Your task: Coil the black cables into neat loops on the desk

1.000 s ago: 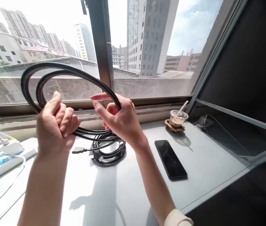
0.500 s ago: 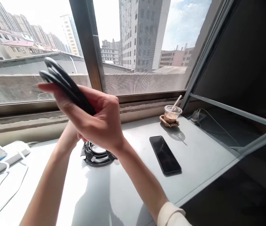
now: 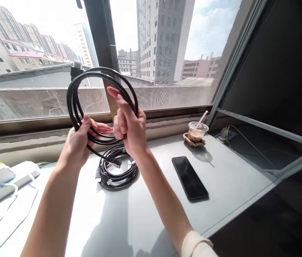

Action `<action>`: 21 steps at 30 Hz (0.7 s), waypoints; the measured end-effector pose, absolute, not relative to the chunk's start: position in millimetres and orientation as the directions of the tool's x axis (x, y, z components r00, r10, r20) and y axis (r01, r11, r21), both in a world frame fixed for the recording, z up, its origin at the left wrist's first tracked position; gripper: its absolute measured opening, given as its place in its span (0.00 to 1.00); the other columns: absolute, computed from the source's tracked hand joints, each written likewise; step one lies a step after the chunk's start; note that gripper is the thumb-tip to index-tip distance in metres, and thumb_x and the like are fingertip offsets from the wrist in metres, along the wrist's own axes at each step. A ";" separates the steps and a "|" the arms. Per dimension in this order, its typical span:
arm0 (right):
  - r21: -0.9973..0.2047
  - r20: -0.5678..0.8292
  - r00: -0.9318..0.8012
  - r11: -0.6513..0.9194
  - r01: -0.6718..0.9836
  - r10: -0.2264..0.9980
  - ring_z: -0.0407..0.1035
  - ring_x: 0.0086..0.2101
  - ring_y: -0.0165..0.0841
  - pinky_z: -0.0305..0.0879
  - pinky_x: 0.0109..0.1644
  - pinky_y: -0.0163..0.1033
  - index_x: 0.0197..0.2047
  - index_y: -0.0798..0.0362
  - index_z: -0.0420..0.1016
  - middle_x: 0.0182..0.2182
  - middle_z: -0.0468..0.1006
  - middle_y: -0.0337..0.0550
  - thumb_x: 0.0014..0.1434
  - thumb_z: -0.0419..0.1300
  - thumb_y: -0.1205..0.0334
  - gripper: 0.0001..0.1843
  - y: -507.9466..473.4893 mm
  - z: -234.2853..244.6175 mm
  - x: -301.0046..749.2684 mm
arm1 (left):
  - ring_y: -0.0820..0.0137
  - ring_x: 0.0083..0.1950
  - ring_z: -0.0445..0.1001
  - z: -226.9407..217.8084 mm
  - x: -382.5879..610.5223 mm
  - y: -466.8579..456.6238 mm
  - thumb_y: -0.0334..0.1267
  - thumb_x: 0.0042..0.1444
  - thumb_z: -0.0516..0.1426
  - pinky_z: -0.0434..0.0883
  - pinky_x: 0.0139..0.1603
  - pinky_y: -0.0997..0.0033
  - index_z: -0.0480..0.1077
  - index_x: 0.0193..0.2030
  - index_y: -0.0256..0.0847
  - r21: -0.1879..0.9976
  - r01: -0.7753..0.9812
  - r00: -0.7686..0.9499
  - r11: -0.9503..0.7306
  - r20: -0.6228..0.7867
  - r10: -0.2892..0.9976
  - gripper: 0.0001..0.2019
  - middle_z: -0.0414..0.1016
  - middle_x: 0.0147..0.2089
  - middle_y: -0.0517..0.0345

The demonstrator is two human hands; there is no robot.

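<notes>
A black cable (image 3: 72, 101) wound into a loose coil is held up above the table between both hands. My left hand (image 3: 77, 144) pinches the lower left of the coil with thumb and fingers. Around its right side, my right hand (image 3: 131, 125) is closed, the index finger pointing up and left inside the loop. One connector sticks out at the coil's upper left; another end hangs down with a plug near its tip. Beneath, a second coiled black cable (image 3: 124, 184) lies on the white table (image 3: 151, 203), its plugs showing.
To the right lies a black smartphone (image 3: 190, 178). Behind it a plastic drink cup (image 3: 196, 132) with a straw sits in a cardboard holder. A white power strip (image 3: 24, 175) with white cords is at the left. A window runs along the back; a metal frame (image 3: 268, 126) borders the right.
The coil was edge-on with my right hand across it; now its loop faces me. My right hand has moved right and down, and my left hand has come into view on the coil.
</notes>
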State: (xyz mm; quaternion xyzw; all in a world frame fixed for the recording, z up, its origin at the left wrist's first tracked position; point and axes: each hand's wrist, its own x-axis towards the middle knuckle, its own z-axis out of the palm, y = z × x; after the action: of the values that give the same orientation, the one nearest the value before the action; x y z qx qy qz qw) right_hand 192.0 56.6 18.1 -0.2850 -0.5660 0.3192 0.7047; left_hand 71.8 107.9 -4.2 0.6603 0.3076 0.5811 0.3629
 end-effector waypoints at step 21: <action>-0.668 0.743 0.190 0.702 0.246 0.641 0.68 0.32 0.24 0.64 0.29 0.27 0.47 0.48 0.70 0.37 0.75 0.40 0.55 0.62 0.56 0.16 55.7 16.7 196.9 | 0.81 0.12 0.50 24.5 53.2 69.7 0.37 0.45 0.60 0.43 0.06 0.79 0.71 0.29 0.40 0.793 -0.001 -0.107 -0.609 0.605 0.789 0.04 0.55 0.13 0.69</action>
State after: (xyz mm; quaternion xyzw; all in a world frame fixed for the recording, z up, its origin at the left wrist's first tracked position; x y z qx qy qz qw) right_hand 196.9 55.7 16.7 -0.3578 -0.6196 0.1447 0.6834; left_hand 53.2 69.7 24.5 0.5991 0.3288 0.6675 0.2956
